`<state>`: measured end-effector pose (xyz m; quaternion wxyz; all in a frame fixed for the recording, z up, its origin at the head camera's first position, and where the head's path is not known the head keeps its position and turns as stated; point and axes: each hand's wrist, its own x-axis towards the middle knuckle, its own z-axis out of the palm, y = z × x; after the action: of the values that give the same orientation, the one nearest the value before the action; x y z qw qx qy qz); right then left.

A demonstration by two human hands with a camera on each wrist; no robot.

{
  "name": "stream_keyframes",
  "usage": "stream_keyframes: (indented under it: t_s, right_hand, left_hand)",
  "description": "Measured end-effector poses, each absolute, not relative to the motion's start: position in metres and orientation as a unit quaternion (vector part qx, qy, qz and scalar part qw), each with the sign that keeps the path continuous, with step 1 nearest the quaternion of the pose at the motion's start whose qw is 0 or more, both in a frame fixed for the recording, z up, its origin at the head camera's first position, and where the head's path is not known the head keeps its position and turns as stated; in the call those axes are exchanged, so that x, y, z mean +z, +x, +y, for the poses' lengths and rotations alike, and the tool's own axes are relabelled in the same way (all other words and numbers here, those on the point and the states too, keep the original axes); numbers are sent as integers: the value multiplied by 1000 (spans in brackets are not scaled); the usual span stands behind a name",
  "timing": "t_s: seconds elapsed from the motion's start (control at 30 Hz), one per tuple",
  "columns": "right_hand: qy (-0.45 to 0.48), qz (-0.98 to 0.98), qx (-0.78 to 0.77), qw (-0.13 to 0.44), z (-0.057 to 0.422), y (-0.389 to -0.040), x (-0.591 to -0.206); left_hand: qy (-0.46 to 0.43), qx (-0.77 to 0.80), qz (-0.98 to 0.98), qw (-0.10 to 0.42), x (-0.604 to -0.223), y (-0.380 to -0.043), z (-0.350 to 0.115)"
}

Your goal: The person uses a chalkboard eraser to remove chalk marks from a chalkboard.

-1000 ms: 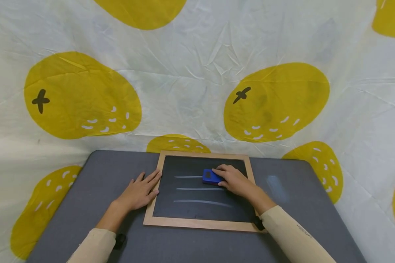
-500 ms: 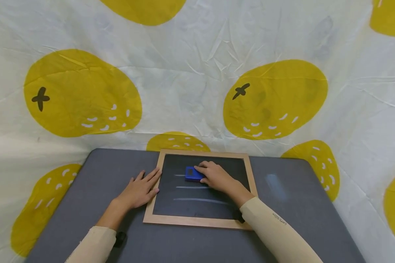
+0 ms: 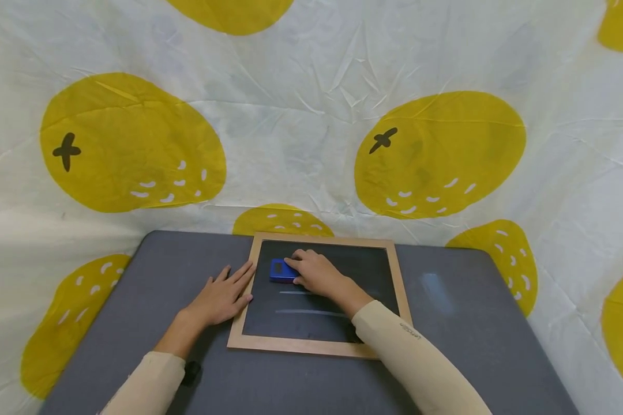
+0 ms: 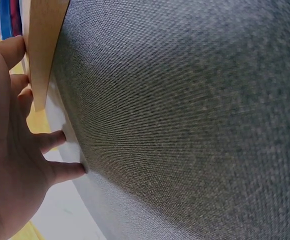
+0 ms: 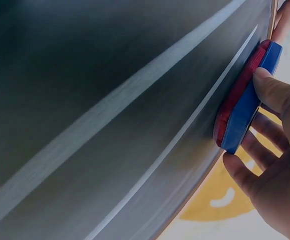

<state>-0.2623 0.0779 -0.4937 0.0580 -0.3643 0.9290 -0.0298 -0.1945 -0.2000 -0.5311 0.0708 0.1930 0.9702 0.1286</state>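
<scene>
A wood-framed chalkboard (image 3: 363, 259) lies on the grey table. My right hand (image 3: 316, 273) grips a blue eraser (image 3: 282, 271) against the board's upper left part; in the right wrist view the eraser (image 5: 244, 105) shows a red felt underside facing the board, with the thumb on one side and fingers on the other. Two white chalk lines (image 3: 303, 312) show below the eraser, partly covered by the right hand and arm. My left hand (image 3: 219, 297) rests at the frame's left side with fingers spread; in the left wrist view its thumb and some fingertips touch the wooden frame (image 4: 42, 50).
The grey table (image 3: 291, 383) reaches back to a white curtain (image 3: 285, 155) printed with yellow fruit shapes. A pale chalky smudge (image 3: 437, 293) marks the table right of the board.
My right hand has slid the eraser leftward along the top chalk line, and that line no longer shows. The left hand stays at the frame.
</scene>
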Motion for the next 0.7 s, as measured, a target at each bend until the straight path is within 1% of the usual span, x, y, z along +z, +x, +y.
stream_keyframes:
  t_s: [0.37,0.7]
  right_hand:
    - [-367,928,-9,64,54,-268,-492]
    - [-354,933,-11,68,40,-269,-490]
  left_hand:
    - [184,129,971,83,-529,-196,-197]
    - [185,134,971,76,-528,-196,-195]
